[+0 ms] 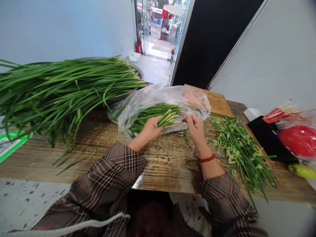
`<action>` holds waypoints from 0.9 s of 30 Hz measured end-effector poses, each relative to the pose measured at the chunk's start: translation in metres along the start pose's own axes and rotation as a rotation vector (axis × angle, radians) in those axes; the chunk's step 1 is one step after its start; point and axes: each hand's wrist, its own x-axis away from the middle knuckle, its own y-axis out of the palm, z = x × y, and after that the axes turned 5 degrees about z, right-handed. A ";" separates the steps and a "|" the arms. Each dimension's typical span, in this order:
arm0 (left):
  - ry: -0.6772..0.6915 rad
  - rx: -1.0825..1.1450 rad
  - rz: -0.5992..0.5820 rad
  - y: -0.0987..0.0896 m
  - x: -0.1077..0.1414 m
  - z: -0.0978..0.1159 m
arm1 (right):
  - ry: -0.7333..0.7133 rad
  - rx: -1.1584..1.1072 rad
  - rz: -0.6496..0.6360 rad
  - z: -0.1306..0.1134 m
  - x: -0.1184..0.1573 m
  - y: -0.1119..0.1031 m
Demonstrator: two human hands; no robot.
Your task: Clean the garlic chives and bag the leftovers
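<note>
At table centre, over the plastic bag (153, 98): left hand (149, 129) closed around chive bunch (168, 117); right hand (195, 126) pinched a stem tip. Advised: grip firm, peel gently outward.

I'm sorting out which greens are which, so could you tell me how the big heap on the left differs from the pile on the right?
The heap of chives is far larger than the pile of trimmings. Its long leaves lie roughly parallel and look whole; the trimmings are shorter, tangled, with pale bits. The heap lies across a metal basin; the trimmings lie flat on the wooden table. Both are green and untouched by either hand.
</note>
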 end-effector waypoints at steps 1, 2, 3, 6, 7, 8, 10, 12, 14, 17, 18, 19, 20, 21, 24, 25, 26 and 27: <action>-0.006 0.003 0.004 0.000 0.000 0.001 | -0.048 0.009 -0.051 -0.003 0.002 0.002; -0.010 0.005 0.007 0.000 0.000 0.001 | -0.092 0.016 -0.085 -0.005 0.003 0.005; -0.012 0.007 0.004 0.000 0.000 0.002 | -0.123 0.024 -0.099 -0.005 0.004 0.007; 0.003 -0.011 -0.038 -0.001 0.000 0.005 | -0.068 0.027 -0.030 0.003 0.004 0.009; 0.004 -0.022 -0.035 -0.001 0.000 0.006 | -0.014 0.013 0.011 0.009 0.002 0.008; -0.003 -0.030 -0.010 -0.002 0.000 0.006 | 0.042 -0.005 0.049 0.015 0.001 0.006; -0.032 -0.028 0.106 -0.005 -0.002 0.006 | 0.125 -0.021 0.090 0.027 -0.002 0.002; -0.066 -0.005 0.251 -0.009 -0.003 0.006 | 0.128 0.014 0.066 0.035 -0.003 0.000; -0.098 0.017 0.369 -0.012 -0.005 0.004 | 0.050 0.084 0.012 0.039 -0.003 0.002; -0.121 0.052 0.448 -0.014 -0.007 0.002 | -0.108 0.188 -0.062 0.040 -0.005 0.013; -0.118 0.065 0.453 -0.015 -0.007 0.002 | -0.148 0.225 -0.093 0.039 -0.008 0.018; -0.112 0.076 0.452 -0.015 -0.007 0.002 | -0.179 0.269 -0.132 0.039 -0.011 0.024; -0.104 0.083 0.445 -0.015 -0.006 0.002 | -0.204 0.318 -0.176 0.038 -0.015 0.030; -0.097 0.085 0.436 -0.015 -0.006 0.002 | -0.223 0.373 -0.222 0.037 -0.019 0.036; -0.099 0.067 0.402 -0.015 -0.005 0.002 | -0.248 0.570 -0.308 0.034 -0.029 0.051; -0.106 0.059 0.397 -0.015 -0.005 0.001 | -0.248 0.636 -0.319 0.034 -0.031 0.056; -0.107 0.060 0.378 -0.015 -0.005 0.001 | -0.246 0.695 -0.324 0.033 -0.033 0.059; -0.105 0.066 0.358 -0.015 -0.005 0.000 | -0.242 0.739 -0.327 0.033 -0.034 0.062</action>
